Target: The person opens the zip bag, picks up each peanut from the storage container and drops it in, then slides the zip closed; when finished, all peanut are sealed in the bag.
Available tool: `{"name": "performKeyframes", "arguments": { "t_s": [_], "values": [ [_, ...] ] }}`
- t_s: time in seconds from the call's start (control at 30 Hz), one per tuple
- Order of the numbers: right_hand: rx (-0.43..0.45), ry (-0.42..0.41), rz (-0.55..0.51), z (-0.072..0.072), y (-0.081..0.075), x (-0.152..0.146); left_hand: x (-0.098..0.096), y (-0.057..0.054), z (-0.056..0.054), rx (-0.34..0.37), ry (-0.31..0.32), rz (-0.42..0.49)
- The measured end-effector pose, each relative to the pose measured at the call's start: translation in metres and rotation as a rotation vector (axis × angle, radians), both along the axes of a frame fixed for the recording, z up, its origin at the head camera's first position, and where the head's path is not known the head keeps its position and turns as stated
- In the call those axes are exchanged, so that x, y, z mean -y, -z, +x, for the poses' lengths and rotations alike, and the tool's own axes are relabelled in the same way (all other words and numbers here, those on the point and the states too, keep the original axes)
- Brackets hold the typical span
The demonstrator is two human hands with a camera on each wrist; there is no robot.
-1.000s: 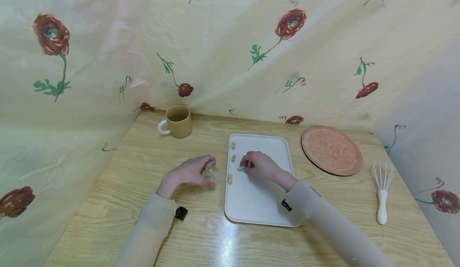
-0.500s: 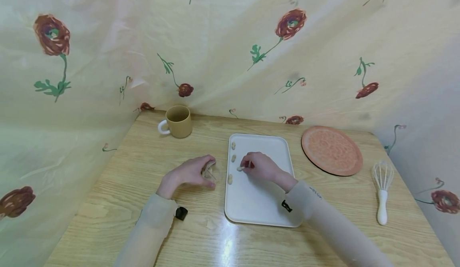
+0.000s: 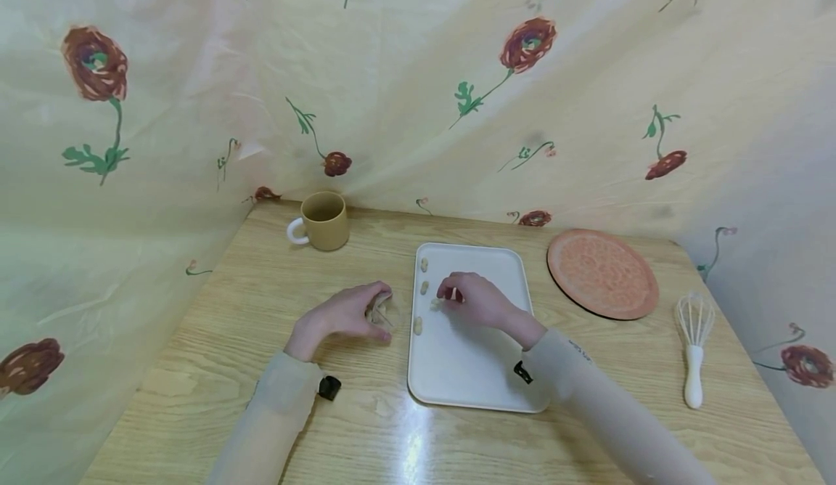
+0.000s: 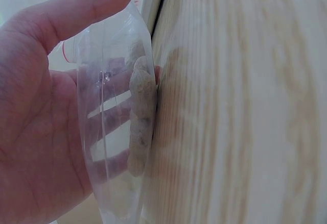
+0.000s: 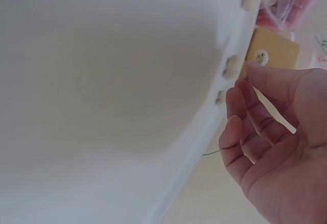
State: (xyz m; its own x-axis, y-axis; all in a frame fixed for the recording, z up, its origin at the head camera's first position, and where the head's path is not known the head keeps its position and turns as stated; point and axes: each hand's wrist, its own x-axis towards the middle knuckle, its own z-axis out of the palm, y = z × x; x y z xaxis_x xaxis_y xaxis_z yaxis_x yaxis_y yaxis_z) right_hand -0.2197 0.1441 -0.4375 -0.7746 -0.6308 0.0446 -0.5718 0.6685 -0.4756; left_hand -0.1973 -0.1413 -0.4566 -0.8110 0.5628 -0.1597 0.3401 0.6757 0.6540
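My left hand point(image 3: 346, 313) curls round a clear plastic bag point(image 4: 104, 96), holding it upright on the table just left of the white tray point(image 3: 477, 369). Peanuts in their shells point(image 4: 140, 114) show through the film, low in the bag. Over the tray's left half, my right hand point(image 3: 480, 302) brings thumb and forefinger together at a peanut point(image 3: 435, 303), partly covered by the fingertips. Along the tray's left edge lie a far peanut point(image 3: 424, 265), a middle peanut point(image 3: 424, 287) and a near peanut point(image 3: 418, 325).
A tan mug point(image 3: 329, 227) with a white handle stands at the back left. Right of the tray lies a round orange-pink patterned plate point(image 3: 604, 274), and beyond it a whisk point(image 3: 695, 354) with a white handle. A flowered cloth point(image 3: 392, 107) hangs behind the wooden table point(image 3: 353, 434).
My right hand has lifted very slightly, and its fingertips sit a little higher over the peanut. The left hand and the bag have stayed in place.
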Motion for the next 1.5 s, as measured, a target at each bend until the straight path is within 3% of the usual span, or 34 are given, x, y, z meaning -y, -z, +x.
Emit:
{"name": "performKeyframes", "arguments": {
  "t_s": [0.53, 0.97, 1.5],
  "values": [
    [-0.06, -0.138, -0.009, 0.013, -0.025, 0.038, 0.001, -0.001, 0.0, -0.003, 0.003, 0.012],
    [-0.018, -0.179, -0.003, 0.021, -0.019, 0.062, 0.002, 0.0, 0.001, -0.016, 0.024, 0.036],
    [-0.006, -0.171, 0.001, 0.022, -0.014, 0.06, 0.002, 0.001, 0.001, -0.015, 0.011, 0.034]
  ]
}}
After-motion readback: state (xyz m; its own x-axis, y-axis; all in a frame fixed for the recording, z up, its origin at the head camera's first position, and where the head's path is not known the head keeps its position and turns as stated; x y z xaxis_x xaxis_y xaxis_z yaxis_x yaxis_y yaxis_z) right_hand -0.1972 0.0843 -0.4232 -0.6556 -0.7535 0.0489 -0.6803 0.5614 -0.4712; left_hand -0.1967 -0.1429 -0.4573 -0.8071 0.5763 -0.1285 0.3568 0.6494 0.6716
